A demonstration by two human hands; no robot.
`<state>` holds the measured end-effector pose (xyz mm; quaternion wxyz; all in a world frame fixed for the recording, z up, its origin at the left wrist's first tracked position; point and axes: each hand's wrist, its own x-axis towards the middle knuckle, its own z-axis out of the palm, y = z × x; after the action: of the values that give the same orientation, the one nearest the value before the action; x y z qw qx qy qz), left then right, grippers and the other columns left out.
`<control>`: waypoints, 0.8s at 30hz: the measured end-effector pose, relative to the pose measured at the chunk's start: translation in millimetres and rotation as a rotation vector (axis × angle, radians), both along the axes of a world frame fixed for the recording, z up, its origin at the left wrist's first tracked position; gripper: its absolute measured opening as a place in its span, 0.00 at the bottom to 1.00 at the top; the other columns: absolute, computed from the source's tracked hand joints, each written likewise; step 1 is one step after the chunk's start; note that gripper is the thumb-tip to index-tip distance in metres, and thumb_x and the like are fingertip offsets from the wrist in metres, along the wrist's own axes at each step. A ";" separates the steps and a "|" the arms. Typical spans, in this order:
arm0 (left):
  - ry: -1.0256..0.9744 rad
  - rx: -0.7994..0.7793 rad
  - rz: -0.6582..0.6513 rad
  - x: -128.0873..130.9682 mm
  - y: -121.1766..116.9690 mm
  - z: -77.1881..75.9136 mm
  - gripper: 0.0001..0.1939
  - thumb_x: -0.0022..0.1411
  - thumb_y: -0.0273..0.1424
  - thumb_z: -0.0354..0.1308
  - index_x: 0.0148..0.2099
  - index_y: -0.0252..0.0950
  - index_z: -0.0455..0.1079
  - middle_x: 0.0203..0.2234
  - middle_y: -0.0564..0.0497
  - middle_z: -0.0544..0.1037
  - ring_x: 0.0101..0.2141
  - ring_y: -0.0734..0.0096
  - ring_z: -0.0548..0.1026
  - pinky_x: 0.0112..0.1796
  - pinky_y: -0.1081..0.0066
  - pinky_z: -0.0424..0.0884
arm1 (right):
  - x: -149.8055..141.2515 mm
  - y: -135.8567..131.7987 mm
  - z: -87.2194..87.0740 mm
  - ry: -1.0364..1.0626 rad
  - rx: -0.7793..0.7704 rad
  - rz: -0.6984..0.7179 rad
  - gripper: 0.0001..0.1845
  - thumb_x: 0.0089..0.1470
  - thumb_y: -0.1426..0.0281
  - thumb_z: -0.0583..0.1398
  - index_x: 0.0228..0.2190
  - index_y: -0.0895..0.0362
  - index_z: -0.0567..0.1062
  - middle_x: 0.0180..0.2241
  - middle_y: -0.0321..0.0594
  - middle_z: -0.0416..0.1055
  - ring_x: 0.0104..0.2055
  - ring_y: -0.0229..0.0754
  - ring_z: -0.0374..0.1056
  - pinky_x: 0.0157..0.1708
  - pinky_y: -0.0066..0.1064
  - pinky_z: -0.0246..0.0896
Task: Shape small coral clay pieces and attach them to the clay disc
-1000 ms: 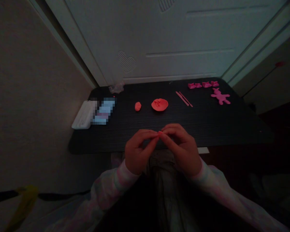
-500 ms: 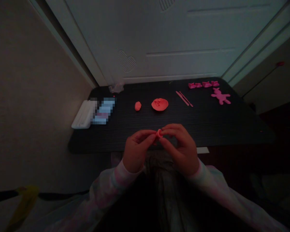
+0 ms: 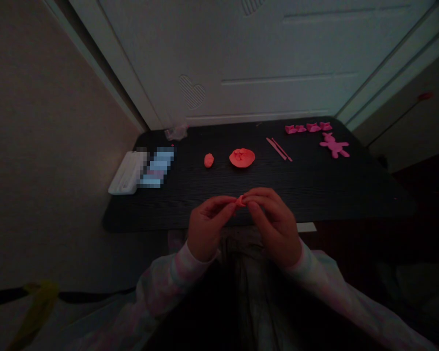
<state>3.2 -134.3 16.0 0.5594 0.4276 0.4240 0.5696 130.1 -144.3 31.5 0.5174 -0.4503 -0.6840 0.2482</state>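
Observation:
A small piece of coral-pink modelling clay (image 3: 240,201) is held between both hands above the table's near edge. My left hand (image 3: 207,226) pinches its left side between thumb and fingers. From the right, my right hand (image 3: 274,222) closes thumb and fingertips on its other side. Beyond the hands lies a shallow clay bowl (image 3: 242,158) in the same coral colour, with small folded shapes inside. Left of the bowl is a rough clay lump (image 3: 209,160). Two thin pink modelling tools (image 3: 278,149) lie side by side to the bowl's right.
On the dark table (image 3: 190,204), a pink clay rabbit figure (image 3: 334,145) lies at the right, below several pink clay bows (image 3: 312,127). A white tray (image 3: 126,175), a blurred blue packet (image 3: 158,168) and crumpled clear plastic (image 3: 176,132) are at the left. A white door (image 3: 241,53) stands behind.
My right thumb has moved up and closed in on the clay piece, which now looks more pinched together. The left hand stays nearly in place.

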 end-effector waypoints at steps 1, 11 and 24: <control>0.028 0.016 0.010 0.2 -0.4 0.7 0.04 0.47 0.27 0.59 0.30 0.36 0.73 0.26 0.52 0.78 0.29 0.74 0.75 0.33 0.72 0.71 | -0.2 0.2 0.2 0.006 -0.008 -0.002 0.06 0.50 0.74 0.54 0.31 0.54 0.71 0.34 0.39 0.67 0.38 0.39 0.64 0.39 0.36 0.60; 0.281 0.135 0.058 -0.9 -3.7 5.3 0.05 0.48 0.27 0.58 0.31 0.38 0.72 0.28 0.53 0.78 0.30 0.73 0.75 0.33 0.73 0.72 | -3.4 0.6 -0.1 0.055 -0.044 -0.040 0.04 0.48 0.73 0.56 0.28 0.54 0.71 0.32 0.38 0.67 0.36 0.39 0.64 0.36 0.34 0.60; 0.355 0.224 0.080 -0.7 -5.5 4.8 0.06 0.49 0.25 0.57 0.32 0.39 0.72 0.29 0.54 0.77 0.32 0.75 0.74 0.35 0.74 0.71 | -4.3 1.6 -2.1 0.115 -0.106 -0.056 0.01 0.47 0.73 0.58 0.26 0.55 0.70 0.30 0.36 0.66 0.34 0.37 0.63 0.34 0.32 0.58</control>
<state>2.5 -139.8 20.9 0.4022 0.5635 0.4665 0.5506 125.8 -142.7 29.5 0.5382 -0.4809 -0.6262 0.2949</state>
